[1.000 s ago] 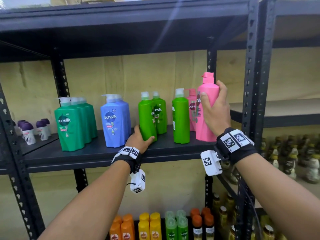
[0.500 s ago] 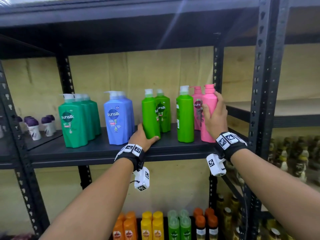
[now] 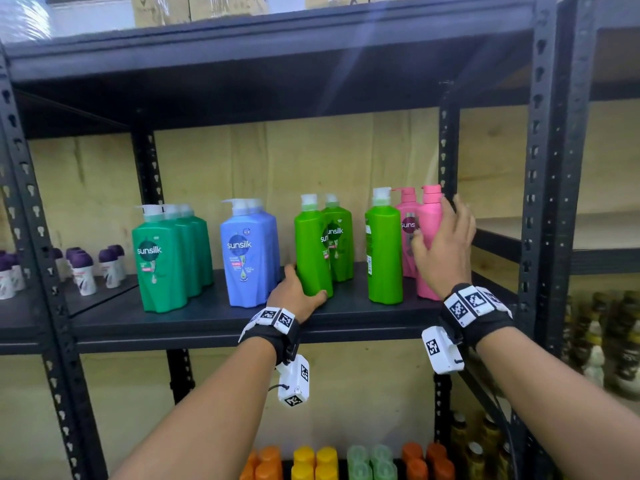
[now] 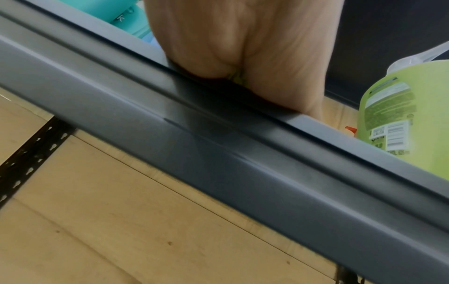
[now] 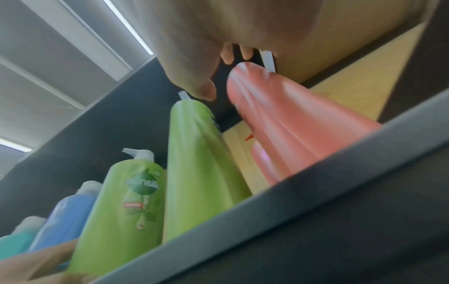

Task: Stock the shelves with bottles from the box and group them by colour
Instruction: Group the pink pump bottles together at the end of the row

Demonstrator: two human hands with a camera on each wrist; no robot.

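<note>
On the black shelf (image 3: 194, 323) stand groups of pump bottles: dark green (image 3: 162, 261), blue (image 3: 247, 254), light green, and pink at the right end. My left hand (image 3: 306, 289) grips the base of the front light green bottle (image 3: 311, 244), thumb on its left side; the left wrist view shows only the palm (image 4: 243, 48) at the shelf edge. The front pink bottle (image 3: 427, 223) stands upright beside a second pink one (image 3: 407, 216). My right hand (image 3: 441, 240) is just in front of it with fingers spread; in the right wrist view the fingertips (image 5: 227, 55) are off the pink bottle (image 5: 291, 124).
A lone light green bottle (image 3: 384, 251) stands between my hands. A black upright post (image 3: 543, 202) rises right of the pink bottles. Small purple-capped bottles (image 3: 83, 271) sit at the far left. Orange, yellow and green bottles (image 3: 315, 462) fill the shelf below.
The pink bottle came down from mid-air onto the shelf beside the other pink one, and my right hand let go of it and spread its fingers. My left hand kept its grip.
</note>
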